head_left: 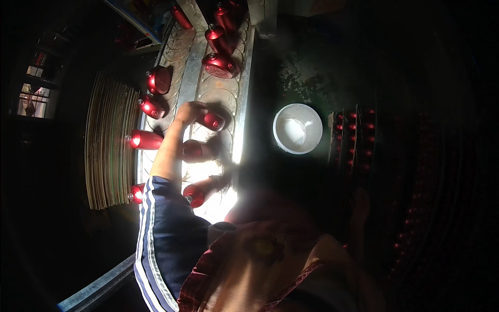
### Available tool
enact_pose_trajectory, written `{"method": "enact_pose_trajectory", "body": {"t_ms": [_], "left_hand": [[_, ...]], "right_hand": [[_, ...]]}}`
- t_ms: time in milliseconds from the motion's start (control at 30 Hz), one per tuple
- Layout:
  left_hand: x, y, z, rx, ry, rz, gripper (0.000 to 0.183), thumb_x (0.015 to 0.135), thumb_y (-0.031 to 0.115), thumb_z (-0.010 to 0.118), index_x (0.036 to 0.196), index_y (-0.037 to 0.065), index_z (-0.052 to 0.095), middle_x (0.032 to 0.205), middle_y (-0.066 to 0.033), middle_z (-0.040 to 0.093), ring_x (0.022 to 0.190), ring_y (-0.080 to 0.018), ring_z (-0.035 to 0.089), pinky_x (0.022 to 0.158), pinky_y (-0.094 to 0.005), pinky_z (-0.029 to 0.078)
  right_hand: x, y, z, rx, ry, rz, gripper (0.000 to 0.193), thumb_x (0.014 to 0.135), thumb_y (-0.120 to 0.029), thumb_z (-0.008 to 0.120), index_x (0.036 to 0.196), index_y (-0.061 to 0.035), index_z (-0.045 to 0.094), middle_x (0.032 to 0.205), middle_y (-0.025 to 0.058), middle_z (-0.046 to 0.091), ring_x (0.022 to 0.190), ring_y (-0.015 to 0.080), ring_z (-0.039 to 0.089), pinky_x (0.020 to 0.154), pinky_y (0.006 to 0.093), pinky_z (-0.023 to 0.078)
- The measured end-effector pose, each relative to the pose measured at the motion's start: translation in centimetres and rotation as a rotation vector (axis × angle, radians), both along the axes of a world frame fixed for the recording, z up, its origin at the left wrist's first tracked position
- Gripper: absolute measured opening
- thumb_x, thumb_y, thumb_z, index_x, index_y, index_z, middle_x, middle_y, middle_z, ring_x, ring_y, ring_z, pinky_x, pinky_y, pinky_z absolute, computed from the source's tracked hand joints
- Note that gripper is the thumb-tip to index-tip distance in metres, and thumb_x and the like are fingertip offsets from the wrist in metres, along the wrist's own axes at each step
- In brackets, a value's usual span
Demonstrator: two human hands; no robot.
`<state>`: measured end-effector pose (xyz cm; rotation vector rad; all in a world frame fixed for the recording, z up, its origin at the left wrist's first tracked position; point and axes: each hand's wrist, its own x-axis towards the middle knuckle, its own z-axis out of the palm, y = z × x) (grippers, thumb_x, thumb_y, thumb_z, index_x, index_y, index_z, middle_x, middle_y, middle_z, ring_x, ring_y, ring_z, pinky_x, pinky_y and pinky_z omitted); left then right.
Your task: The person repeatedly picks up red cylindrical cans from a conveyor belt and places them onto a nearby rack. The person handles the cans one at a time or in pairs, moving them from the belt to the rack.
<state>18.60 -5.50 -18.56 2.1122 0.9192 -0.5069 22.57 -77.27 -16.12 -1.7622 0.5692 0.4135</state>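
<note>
My left hand [191, 111] reaches over the conveyor with its fingers closed round a glossy red bottle [212, 120], which lies tilted toward the belt's right lane. Close by on the same lane are another red bottle [193, 150] and a nearer red bottle [194, 196] in bright glare. To the left of my forearm, a red bottle [146, 139] sits on the left lane. My right hand [359, 200] is a dim shape in deep shadow at the right; its fingers cannot be made out, nor whether it holds anything.
The conveyor [215, 96] has two lanes of overlapping plates, with several more red bottles [221, 65] farther along. A tall stack of flat sheets [112, 140] stands left of it. On the right are a white bucket [277, 130] and dark rows of red bottles [369, 126].
</note>
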Motion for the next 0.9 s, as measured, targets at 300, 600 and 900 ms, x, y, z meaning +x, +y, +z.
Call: {"method": "enact_pose_trajectory", "body": {"t_ms": [300,600,900], "left_hand": [[8.8,4.9,-4.2,-0.306,-0.131,0.358,0.064,0.075,0.027,0.088,0.126,0.003,0.059,0.103,-0.0091,0.068,0.084,-0.0209,0.067,0.059,-0.037,0.06],[16.5,7.5,0.1,-0.158,-0.092,0.186,0.039,0.093,0.034,0.065,0.125,0.012,0.063,0.11,-0.0068,0.067,0.092,-0.0205,0.064,0.075,-0.0379,0.056],[10.1,-6.6,14.5,0.038,-0.847,0.009,0.027,0.097,0.024,0.057,0.118,0.01,0.066,0.111,-0.0065,0.068,0.096,-0.0203,0.064,0.077,-0.0346,0.055]], "right_hand": [[-4.9,1.9,4.5,0.061,0.038,-0.077,0.037,0.097,-0.018,0.062,0.131,-0.0049,0.057,0.113,0.0071,0.065,0.102,0.0144,0.062,0.084,0.029,0.052],[-11.0,2.5,10.3,-0.127,-0.103,-0.331,0.025,0.093,-0.013,0.067,0.118,-0.0076,0.066,0.103,0.0028,0.068,0.093,0.0116,0.063,0.08,0.0284,0.054],[-26.2,-5.8,4.0,-0.2,-0.281,-0.7,0.033,0.088,-0.011,0.069,0.12,-0.0105,0.065,0.107,0.0076,0.066,0.09,0.0181,0.065,0.083,0.034,0.055]]}}
